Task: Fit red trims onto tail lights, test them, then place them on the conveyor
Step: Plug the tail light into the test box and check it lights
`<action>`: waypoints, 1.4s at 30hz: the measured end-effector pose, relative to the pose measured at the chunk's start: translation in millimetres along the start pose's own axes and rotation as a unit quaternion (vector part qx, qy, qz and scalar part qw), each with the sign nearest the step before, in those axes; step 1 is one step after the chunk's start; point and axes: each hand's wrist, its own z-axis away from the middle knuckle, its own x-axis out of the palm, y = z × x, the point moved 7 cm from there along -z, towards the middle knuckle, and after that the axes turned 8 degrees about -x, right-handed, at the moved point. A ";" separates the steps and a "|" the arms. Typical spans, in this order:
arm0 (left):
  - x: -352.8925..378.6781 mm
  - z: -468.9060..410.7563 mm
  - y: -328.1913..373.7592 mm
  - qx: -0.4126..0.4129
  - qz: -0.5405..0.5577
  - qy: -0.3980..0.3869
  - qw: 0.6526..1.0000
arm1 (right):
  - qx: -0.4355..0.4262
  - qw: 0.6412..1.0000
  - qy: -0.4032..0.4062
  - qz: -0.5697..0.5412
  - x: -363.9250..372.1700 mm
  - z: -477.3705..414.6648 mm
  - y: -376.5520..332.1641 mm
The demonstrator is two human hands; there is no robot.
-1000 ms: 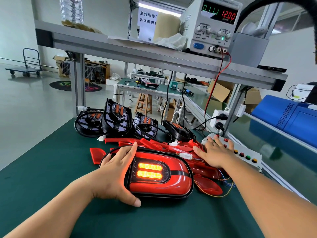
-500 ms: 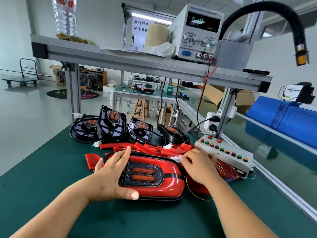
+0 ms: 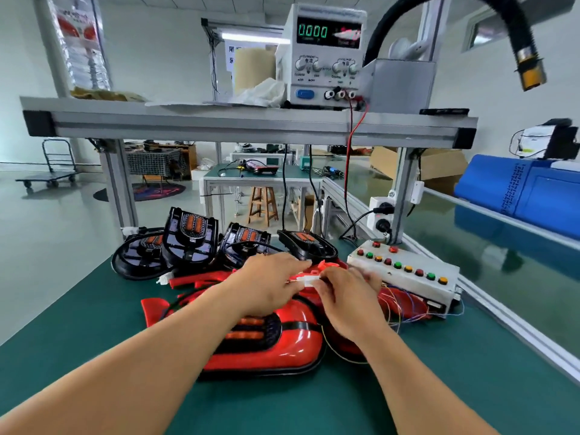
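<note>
My left grip (image 3: 266,287) and right grip (image 3: 348,304) both pinch the white connector (image 3: 309,280) just left of the button box (image 3: 405,271). Pulling by the thin wires (image 3: 405,306) could tear a lead, or drag the tail light (image 3: 282,346) across the desk (image 3: 94,340). It lies face up, nearer me than the box, long axis left to right, plain red end towards the box.

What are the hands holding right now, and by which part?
A white connector: the left hand pinches its left end, the right hand its right end.
</note>
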 end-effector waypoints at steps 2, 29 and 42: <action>10.4 -12.3 13.3 0.012 -0.012 -0.029 0.999 | 0.003 1.000 -0.001 -0.005 -0.4 1.5 3.3; 12.0 -22.4 19.9 0.033 -0.029 0.004 0.999 | -0.019 0.992 0.001 -0.128 -4.0 2.7 -4.5; 11.8 -25.1 8.0 -0.016 -0.032 0.020 0.999 | -0.003 0.998 -0.014 -0.061 -0.4 2.8 4.2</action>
